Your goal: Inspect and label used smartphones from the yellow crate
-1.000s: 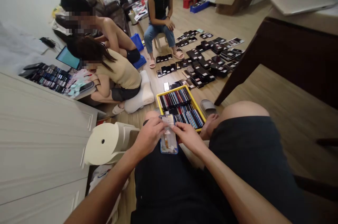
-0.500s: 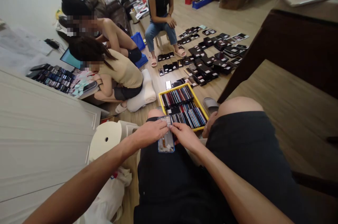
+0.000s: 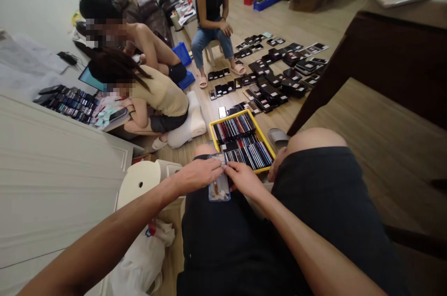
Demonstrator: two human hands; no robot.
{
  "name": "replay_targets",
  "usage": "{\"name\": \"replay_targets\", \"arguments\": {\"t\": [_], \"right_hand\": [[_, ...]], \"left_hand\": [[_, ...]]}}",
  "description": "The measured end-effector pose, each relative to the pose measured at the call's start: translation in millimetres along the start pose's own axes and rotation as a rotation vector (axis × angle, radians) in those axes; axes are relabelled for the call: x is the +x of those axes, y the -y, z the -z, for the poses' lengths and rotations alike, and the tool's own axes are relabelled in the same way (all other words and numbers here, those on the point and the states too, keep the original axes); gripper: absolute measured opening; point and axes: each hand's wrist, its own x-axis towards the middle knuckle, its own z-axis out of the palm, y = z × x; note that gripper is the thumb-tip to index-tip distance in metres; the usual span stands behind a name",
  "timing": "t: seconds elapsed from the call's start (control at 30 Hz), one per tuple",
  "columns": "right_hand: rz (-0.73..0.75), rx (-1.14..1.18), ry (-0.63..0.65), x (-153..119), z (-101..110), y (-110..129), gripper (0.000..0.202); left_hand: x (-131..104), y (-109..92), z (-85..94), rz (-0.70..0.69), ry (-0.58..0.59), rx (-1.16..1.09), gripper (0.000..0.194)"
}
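Observation:
On my thigh rests a phone frame [image 3: 219, 191] with a blue rim, a grey inside and a small orange-brown strip like a flex cable. My left hand [image 3: 199, 174] reaches over its upper half from the left, fingertips pinched together; whatever lies between them is too small to make out. From the right, my right hand [image 3: 243, 177] grips the frame, with thumb and index finger meeting the left fingertips over it and other fingers at its right edge. The fingers hide the middle of the frame.
Just beyond my knees, a yellow crate [image 3: 260, 134] holds rows of thin phones. Many labelled phones [image 3: 267, 86] lie on the floor behind it. Two people crouch at left, a third sits ahead. A white round-topped bin [image 3: 139, 179] stands left; a dark wooden chair [image 3: 384, 54] is at right.
The hands and the phone frame stay almost in place. The view has shifted very slightly, and the nearest crouching person's head has moved a little left.

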Motion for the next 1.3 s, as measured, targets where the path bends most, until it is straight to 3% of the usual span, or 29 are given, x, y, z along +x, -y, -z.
{"name": "replay_targets", "arguments": {"t": [0.4,0.7,0.9,1.03,1.1,1.23,1.3], "right_hand": [[-0.008,-0.022,-0.01,3,0,-4,0.026],[-0.014,0.003,-0.013,6,1,-12,0.024],[-0.029,0.092,-0.134,10,6,-12,0.023],[-0.095,0.236,-0.185,6,6,-1,0.03],[-0.152,0.406,-0.081,-1,8,9,0.029],[-0.264,0.901,0.427,-16,12,24,0.013],[-0.273,0.994,0.576,-21,14,25,0.009]], "left_hand": [[-13,-1,-2.4,0.085,0.021,-0.029,0.012],[-29,-1,-6.3,0.202,-0.098,-0.195,0.017],[-38,2,19.0,0.344,-0.316,-0.32,0.018],[-38,3,45.6,0.337,-0.344,-0.341,0.02],[-33,4,57.3,0.312,-0.329,-0.354,0.021],[-16,5,78.6,0.225,-0.254,-0.349,0.019],[-5,5,88.7,0.195,-0.199,-0.341,0.018]]}}
